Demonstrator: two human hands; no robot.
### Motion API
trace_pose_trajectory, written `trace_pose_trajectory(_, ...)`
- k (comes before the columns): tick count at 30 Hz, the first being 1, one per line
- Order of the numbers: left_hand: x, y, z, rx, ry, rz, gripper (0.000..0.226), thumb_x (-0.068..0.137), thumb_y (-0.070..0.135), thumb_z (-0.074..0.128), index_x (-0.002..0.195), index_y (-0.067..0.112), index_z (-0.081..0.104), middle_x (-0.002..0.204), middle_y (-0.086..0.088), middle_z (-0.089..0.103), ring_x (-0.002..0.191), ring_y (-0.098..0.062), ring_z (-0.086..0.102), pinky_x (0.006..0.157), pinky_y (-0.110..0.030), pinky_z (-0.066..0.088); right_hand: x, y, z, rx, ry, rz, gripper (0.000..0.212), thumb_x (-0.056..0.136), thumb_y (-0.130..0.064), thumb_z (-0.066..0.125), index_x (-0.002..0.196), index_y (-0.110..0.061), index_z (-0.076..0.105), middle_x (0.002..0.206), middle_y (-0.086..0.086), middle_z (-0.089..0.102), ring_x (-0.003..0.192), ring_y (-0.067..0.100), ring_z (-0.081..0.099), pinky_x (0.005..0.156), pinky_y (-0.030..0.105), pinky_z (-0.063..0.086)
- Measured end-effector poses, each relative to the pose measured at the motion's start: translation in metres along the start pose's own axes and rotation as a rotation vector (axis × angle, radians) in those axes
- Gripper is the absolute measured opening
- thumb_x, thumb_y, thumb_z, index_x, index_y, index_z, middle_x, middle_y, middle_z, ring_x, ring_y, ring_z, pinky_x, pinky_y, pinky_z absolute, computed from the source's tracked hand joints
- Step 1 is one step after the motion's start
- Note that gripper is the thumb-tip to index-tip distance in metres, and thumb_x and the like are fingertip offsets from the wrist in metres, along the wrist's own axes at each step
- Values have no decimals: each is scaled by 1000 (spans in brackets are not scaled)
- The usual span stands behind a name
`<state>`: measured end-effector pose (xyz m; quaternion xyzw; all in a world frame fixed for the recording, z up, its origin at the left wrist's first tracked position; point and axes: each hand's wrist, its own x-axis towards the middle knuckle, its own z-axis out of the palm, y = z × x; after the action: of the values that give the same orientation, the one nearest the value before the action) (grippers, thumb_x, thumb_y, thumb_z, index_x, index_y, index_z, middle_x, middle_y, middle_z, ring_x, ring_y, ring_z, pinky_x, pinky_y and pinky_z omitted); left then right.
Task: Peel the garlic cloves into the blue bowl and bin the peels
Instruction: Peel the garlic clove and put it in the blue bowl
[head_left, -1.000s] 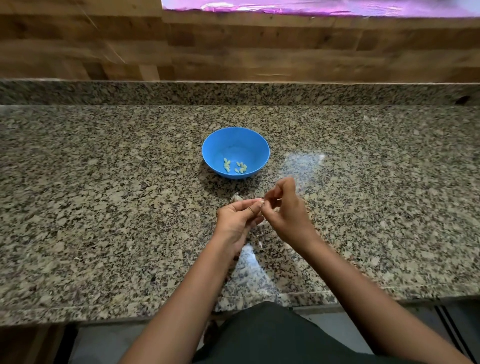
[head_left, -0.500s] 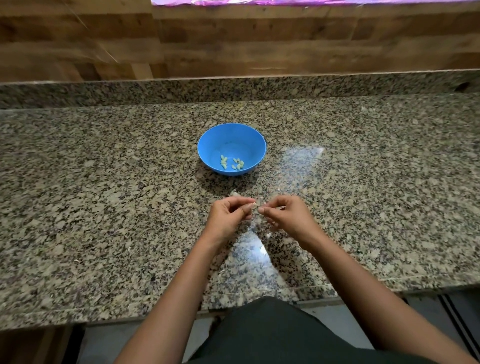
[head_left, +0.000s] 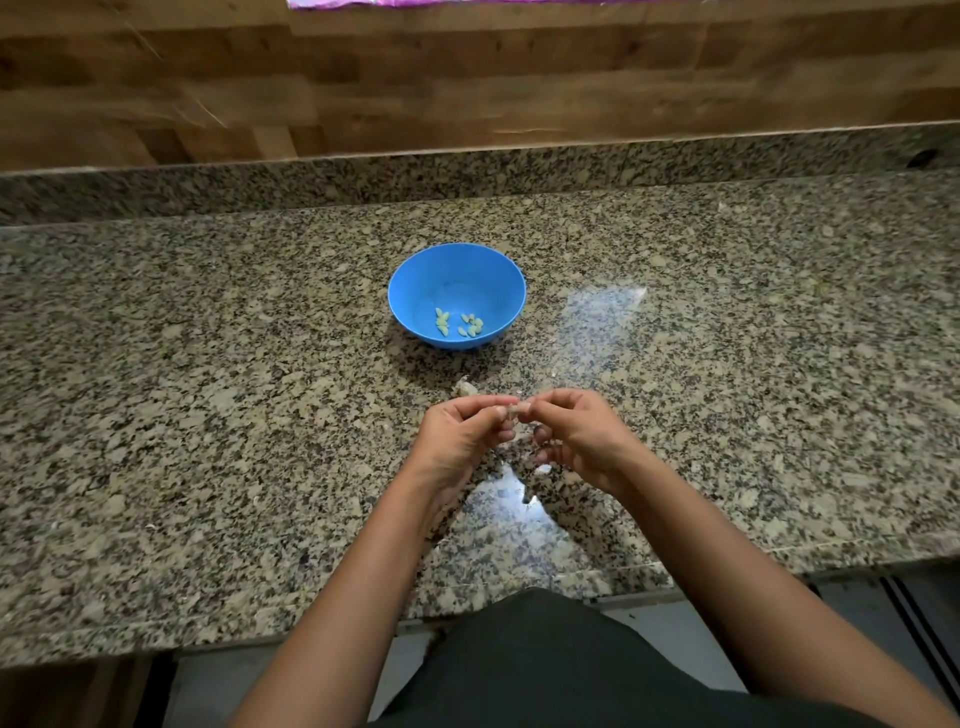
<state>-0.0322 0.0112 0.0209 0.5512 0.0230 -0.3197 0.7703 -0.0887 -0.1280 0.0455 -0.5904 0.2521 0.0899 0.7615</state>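
Left hand and right hand are pinching one garlic clove, grip narrow, over the worktop near the blue bowl, mid-peel, next move probably needing skin stripped and clove dropped in.

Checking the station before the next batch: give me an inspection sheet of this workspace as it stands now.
Surface: speckled granite counter, glossy, with two patches of glare.
Job's things: blue bowl upright on the counter beyond the hands, a few peeled cloves in its bottom; one garlic clove held between both hands; no bin in view.
Clutter: a pale scrap, likely peel, on the counter between bowl and hands.
Grippers: left hand and right hand both pinch the garlic clove at the fingertips.
Cables: nothing seen.
Surroundings: wooden wall behind a granite upstand; floor below the counter edge.
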Motion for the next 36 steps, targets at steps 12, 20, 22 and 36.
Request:
trace_pose_trajectory(12,-2,1,-9,689,15,83,19,84,5,65,94,21,68,95,-4,69,84,-15,64,78,-28,56,-1,5,-7,130,21,108,12,89,-9,58,92,0,63,77,6,63,46,9,45,35,19,37)
trace_pose_trajectory(20,-3,5,0,704,-7,295,9,82,14,69,89,19,71,89,1,71,86,-12,66,80,-26,54,-3,7,-7,68,7,104,14,90,-13,56,91,-2,65,86,7,65,50,11,48,37,20,39)
trace_pose_trajectory(22,-3,3,-1,804,22,347,9,83,15,68,92,17,70,90,2,69,85,-10,65,76,-19,53,-3,8,-6,-35,43,68,18,93,-15,52,91,-2,65,94,8,64,53,12,51,39,21,42)
trace_pose_trajectory(36,-5,-9,3,889,137,490,10,83,18,70,91,12,70,86,2,67,77,-8,63,69,-18,54,-6,10,0,0,84,-70,15,86,-5,61,95,6,63,88,15,66,59,16,60,47,25,53)
